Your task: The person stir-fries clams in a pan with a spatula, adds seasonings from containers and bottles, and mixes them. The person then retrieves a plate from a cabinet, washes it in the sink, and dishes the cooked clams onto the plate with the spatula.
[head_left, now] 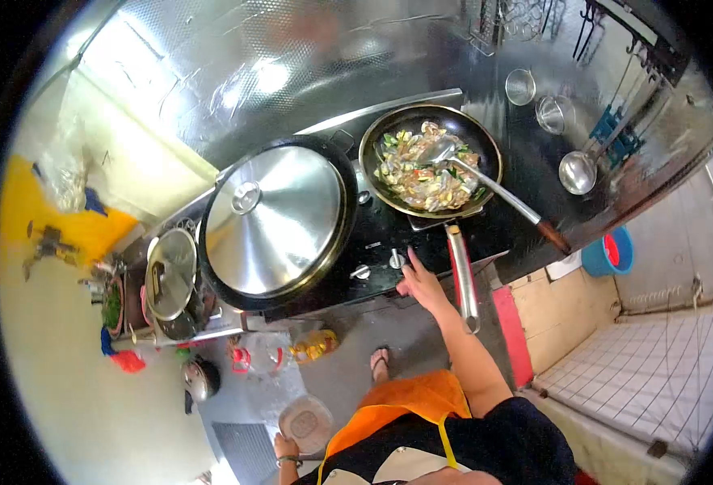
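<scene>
My right hand (422, 286) is beside a stove knob (397, 259), fingers apart; I cannot tell whether they touch it. Behind it, a frying pan (431, 208) sits on the burner, its metal and red handle (463, 279) pointing towards me. Inside are chopped pale pieces with green and red bits (421, 166). A metal cooking spoon (494, 187) rests in the food, its wooden grip beyond the pan's right rim. Low at my side, my left hand (286, 447) is closed on the edge of a translucent plastic container (306, 423).
A large wok with a domed steel lid (279, 218) stands left of the pan. Further left is a glass-lidded pot (172, 273). A ladle (578, 173) and strainers (550, 113) are at the right. An oil bottle (314, 346) and a pot (200, 378) are lower down.
</scene>
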Demonstrator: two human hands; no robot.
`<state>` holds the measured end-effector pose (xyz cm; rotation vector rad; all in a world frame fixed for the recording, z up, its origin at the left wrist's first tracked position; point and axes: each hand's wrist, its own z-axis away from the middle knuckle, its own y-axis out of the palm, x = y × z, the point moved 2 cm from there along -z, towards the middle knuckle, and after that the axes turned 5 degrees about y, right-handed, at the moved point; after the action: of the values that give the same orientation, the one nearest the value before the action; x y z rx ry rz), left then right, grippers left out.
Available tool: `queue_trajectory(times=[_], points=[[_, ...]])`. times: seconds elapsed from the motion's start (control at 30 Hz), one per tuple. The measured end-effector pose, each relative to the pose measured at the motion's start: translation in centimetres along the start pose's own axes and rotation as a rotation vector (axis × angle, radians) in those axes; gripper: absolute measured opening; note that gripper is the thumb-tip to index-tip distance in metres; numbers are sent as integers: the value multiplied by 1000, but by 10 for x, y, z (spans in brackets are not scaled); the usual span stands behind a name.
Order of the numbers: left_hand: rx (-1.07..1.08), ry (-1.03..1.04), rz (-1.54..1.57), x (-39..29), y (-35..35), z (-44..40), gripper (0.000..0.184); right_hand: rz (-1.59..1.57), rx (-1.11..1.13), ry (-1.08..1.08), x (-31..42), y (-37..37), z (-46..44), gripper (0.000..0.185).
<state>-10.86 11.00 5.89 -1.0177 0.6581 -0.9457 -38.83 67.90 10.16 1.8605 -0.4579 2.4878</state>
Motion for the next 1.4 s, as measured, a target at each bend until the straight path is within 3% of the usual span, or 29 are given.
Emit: queue_trajectory(times=[0.07,0.1,0.13,0.17,0.2,0.27,0.3,0.4,0.43,0.53,0.6,0.67,0.73,0.83,0.93,0.97,1.07,1.17,1.33,1.4], points=[[-80,7,-30,5,36,15,33,-697,333,326,-47,-76,48,61],[-73,-168,165,-37,13,41,41,-834,257,448,-75,-128,58,70],[-29,-309,393,-4,60,26,45,-967,177,575,-105,-180,63,80],[-92,-190,209,-56,26,58,44,-850,-24,511,-129,-230,66,85],[-21,-247,245,-66,32,59,42,-1234,264,401,-121,-278,59,84],[-3,-297,256,-96,29,72,36,-1073,244,330,-31,-322,52,81],[-9,-278,251,-110,29,79,33,-959,153,326,41,-319,61,67],[-11,-217,252,-135,47,89,28,-744,578,425,46,-350,23,49],[2,-202,256,-138,57,86,28,-682,559,554,76,-343,30,44],[23,-204,277,-161,55,93,28,105,252,372,176,-353,47,41],[39,-211,290,-172,53,92,28,699,134,-117,230,-363,49,33],[56,-130,320,-174,63,87,26,1095,-110,-381,295,-355,58,25],[24,-95,350,-174,83,86,24,1409,-85,-457,349,-340,55,27],[9,-58,377,-179,97,94,25,1886,-195,-758,387,-319,38,25],[-7,-43,422,-171,114,103,28,2230,-161,-710,401,-300,16,17],[-21,-43,446,-170,118,105,29,2245,-199,-730,405,-291,16,16],[-45,-20,450,-165,118,115,29,2232,-6,-753,408,-269,3,16],[113,-100,426,-160,113,120,29,2095,-28,-707,408,-256,-14,17],[90,-101,407,-148,123,125,29,1944,-73,-628,423,-264,-9,23],[89,-110,415,-148,126,121,30,1937,17,-486,424,-277,-6,30]])
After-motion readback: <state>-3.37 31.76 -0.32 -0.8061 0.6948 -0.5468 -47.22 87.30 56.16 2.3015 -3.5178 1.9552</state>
